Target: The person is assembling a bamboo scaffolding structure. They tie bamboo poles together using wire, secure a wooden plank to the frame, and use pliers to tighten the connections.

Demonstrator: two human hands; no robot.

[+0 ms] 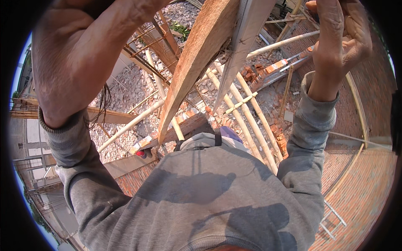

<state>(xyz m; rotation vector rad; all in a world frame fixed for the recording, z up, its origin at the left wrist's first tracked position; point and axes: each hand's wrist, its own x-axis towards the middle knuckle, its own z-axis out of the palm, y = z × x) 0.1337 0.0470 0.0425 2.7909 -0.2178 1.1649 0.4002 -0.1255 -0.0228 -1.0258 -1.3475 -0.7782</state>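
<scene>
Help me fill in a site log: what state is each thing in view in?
Left hand: raised, fingers cut off by the upper edge; grip unclear.
Right hand: raised, fingers bent; grip unclear.
Wooden beam: slanted.
Bamboo poles: three side by side, crossed by a shorter piece.
Loose bricks: heaped.
Rubble: broken, strewn.
Grey top: worn, partly shadowed.

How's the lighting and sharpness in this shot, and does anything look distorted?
In the head view, strong sunlight lights the wooden beam and casts dark shadows over the grey sweatshirt; also in the head view, the fisheye lens bends the brick wall near the black rim, where its courses look soft, though whether from blur or stretching I can't tell.
</scene>
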